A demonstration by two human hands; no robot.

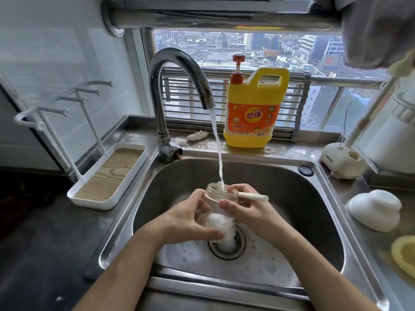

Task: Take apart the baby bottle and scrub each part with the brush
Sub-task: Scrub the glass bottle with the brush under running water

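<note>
Currently the left hand (190, 217) grips the foamy bottle (221, 193). The right hand (247, 212), touching its neck, holds the brush (253, 196). Risk: soap and running water may let the bottle slip into the sink (280, 176) below both hands.

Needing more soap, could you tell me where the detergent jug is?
In the head view, the yellow detergent jug stands behind the sink, right of the faucet.
</note>
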